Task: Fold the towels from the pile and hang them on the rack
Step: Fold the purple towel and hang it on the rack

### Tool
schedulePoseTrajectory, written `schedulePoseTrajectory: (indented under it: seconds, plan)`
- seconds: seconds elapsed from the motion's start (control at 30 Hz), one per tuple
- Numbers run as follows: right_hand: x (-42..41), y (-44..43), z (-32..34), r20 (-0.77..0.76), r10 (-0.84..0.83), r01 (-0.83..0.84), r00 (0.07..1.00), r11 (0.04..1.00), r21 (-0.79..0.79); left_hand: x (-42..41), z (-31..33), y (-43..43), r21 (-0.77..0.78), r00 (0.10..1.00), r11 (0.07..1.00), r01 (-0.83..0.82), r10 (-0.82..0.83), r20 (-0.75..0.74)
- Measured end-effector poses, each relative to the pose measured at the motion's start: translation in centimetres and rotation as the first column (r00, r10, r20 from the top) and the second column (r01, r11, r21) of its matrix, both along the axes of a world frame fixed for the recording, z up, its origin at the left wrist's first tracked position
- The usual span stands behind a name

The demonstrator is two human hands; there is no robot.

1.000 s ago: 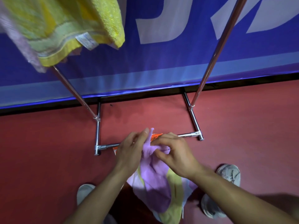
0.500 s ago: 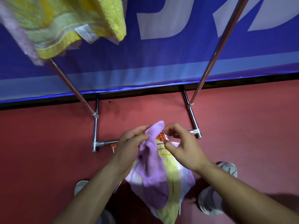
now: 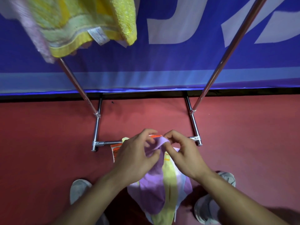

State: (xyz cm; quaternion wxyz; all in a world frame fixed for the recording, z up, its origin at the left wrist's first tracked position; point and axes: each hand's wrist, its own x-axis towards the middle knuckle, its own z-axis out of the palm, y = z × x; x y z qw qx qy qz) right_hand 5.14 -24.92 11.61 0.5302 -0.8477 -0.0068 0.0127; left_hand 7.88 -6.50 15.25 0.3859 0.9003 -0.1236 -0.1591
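Left hand (image 3: 138, 156) and right hand (image 3: 183, 153) pinch top edge of purple towel (image 3: 154, 189); rest hangs below both grips, just before rack (image 3: 97, 127).

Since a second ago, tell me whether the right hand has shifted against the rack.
Yes. The right hand, pinching the purple towel, has shifted slightly right, nearer the rack's right base corner.

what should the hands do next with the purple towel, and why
Probably slide the hands apart along the top edge to open it out. The left hand and right hand pinch the purple towel close together, and it hangs bunched below them, not yet folded, so it likely needs spreading before folding for the rack.
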Motion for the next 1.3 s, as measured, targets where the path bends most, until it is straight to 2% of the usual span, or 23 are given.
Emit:
schedulePoseTrajectory:
  seconds: [0.07, 0.13, 0.27, 0.37, 0.43, 0.5, 0.6, 0.73, 0.9, 1.03, 1.1, 1.17, 1.23, 1.3]
  plan:
    - [-0.1, 0.2, 0.0, 0.0, 0.016, -0.016, 1.0, 1.0, -0.013, -0.1, -0.6, 0.0, 0.044, 0.999, 0.999, 0.014, -0.016, 0.046]
    - [-0.1, 0.3, 0.1, -0.007, 0.015, -0.015, 1.0, 1.0, -0.015, 0.1, -0.6, 0.0, 0.044, 0.995, 0.998, -0.044, 0.04, 0.093]
    - [0.0, -0.2, -0.3, -0.024, -0.01, 0.009, 1.0, 0.999, -0.037, 0.9, -0.4, 0.2, -0.067, 0.964, 0.98, -0.185, 0.195, 0.181]
    - [-0.1, -0.8, -1.4, -0.089, 0.076, -0.096, 0.993, 0.964, -0.249, 1.2, 0.0, 0.4, -0.191, 0.903, 0.95, -0.248, 0.297, 0.309]
    - [-0.3, -1.1, -2.0, -0.129, 0.1, -0.144, 0.987, 0.904, -0.401, 1.5, 0.3, 0.8, -0.197, 0.852, 0.947, -0.255, 0.316, 0.417]
    - [-0.3, -1.5, -2.4, -0.134, 0.083, -0.137, 0.988, 0.871, -0.471, 2.2, 0.5, 1.5, -0.186, 0.809, 0.942, -0.278, 0.334, 0.484]
    - [-0.2, -2.2, -2.7, -0.177, 0.034, -0.118, 0.984, 0.862, -0.493, 3.6, 0.6, 3.2, -0.225, 0.765, 0.89, -0.397, 0.456, 0.455]
    - [0.0, -3.0, -2.5, -0.205, -0.02, -0.067, 0.979, 0.911, -0.408, 4.9, 0.2, 4.8, -0.252, 0.738, 0.823, -0.51, 0.568, 0.363]
    - [0.3, -3.3, -2.1, -0.267, -0.06, -0.034, 0.962, 0.941, -0.336, 5.6, -0.7, 5.9, -0.177, 0.736, 0.776, -0.605, 0.63, 0.246]
    - [0.4, -3.4, -1.4, -0.325, -0.145, -0.029, 0.935, 0.88, -0.474, 6.0, -1.2, 6.7, -0.071, 0.742, 0.773, -0.631, 0.627, 0.238]
    - [0.4, -3.4, -1.0, -0.345, -0.206, -0.011, 0.916, 0.845, -0.535, 5.6, -1.2, 5.8, -0.037, 0.779, 0.801, -0.597, 0.591, 0.209]
    - [0.6, -3.1, -1.0, -0.37, -0.224, 0.048, 0.902, 0.902, -0.429, 4.9, -1.6, 4.3, -0.008, 0.831, 0.84, -0.542, 0.538, 0.141]
    - [0.7, -2.2, -0.6, -0.444, -0.202, 0.155, 0.873, 0.978, -0.14, 4.0, -2.1, 2.6, -0.009, 0.874, 0.876, -0.483, 0.482, 0.053]
    - [1.0, -1.2, 0.3, -0.509, -0.153, 0.253, 0.847, 0.958, 0.133, 3.3, -2.7, 1.1, -0.072, 0.889, 0.886, -0.457, 0.456, -0.039]
